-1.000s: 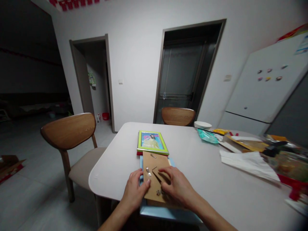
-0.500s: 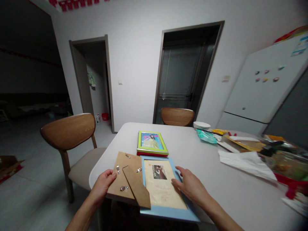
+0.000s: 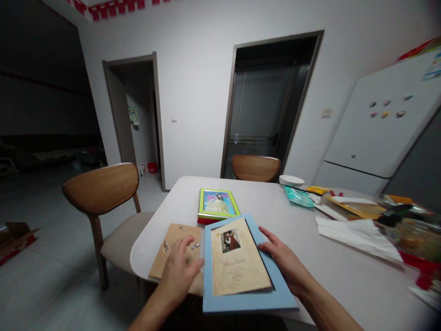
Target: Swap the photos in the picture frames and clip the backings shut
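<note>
A light-blue picture frame [image 3: 251, 301] is tilted up off the table's near edge, my right hand [image 3: 284, 257] gripping its right side. Inside it lies a cream printed sheet [image 3: 241, 271] with a small photo, set askew so that a dark gap shows along the right. My left hand [image 3: 181, 266] has its fingers apart over the brown backing board [image 3: 161, 250], close to the blue frame's left side. Metal clips show on the board; its stand is mostly hidden by that hand. Beyond lies a green picture frame [image 3: 218, 204] on top of something red.
On the white table [image 3: 268, 202], a teal packet [image 3: 299, 196], a white bowl [image 3: 291, 180] and white paper [image 3: 358, 236] lie to the right, among clutter. Wooden chairs stand at the left [image 3: 103, 188] and far side [image 3: 257, 168].
The blue frame has risen and tilted in my right hand, and its sheet has turned askew. My left hand has moved right from the backing board's left edge, letting go of it.
</note>
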Motion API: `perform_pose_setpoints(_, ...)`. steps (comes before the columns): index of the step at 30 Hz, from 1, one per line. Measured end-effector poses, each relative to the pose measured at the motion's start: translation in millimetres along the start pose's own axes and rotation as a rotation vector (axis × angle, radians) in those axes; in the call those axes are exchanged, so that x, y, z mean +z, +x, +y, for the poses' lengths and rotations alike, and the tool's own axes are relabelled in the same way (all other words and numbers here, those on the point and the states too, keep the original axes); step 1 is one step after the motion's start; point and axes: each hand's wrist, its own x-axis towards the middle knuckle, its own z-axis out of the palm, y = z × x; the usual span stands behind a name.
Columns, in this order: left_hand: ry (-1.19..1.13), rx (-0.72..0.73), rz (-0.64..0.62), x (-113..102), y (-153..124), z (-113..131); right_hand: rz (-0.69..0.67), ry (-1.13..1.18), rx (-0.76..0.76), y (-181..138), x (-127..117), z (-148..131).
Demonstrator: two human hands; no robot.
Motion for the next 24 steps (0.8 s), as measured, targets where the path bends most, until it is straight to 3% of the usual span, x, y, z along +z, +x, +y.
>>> perform_pose_setpoints(3, -0.042, 0.212, -0.2, 39, -9, 47, 0.014, 0.054, -0.046, -10, 13, -14)
perform_pose_setpoints(6, -0.018, 0.38, -0.217, 60, -11, 73, -0.02, 0.051, -0.088, -11, 17, -16)
perform_pose_setpoints(8, 0.002, 0.45, -0.189, 59, -9, 77, -0.038, 0.018, -0.117, -8, 14, -11)
perform_pose_setpoints(11, -0.024, 0.406, -0.057, 40, -4, 67, -0.001, -0.151, -0.148, -3, 2, 2)
perform_pose_setpoints(15, -0.125, 0.095, 0.177, 9, 0, 35, 0.175, -0.501, -0.207, 11, -21, 27)
perform_pose_setpoints(19, -0.066, -0.009, 0.121, -2, -11, 5, 0.274, -0.789, -0.234, 26, -36, 48)
perform_pose_setpoints(24, 0.12, -0.011, 0.02, 3, -27, -11, 0.316, -0.942, -0.247, 29, -38, 54)
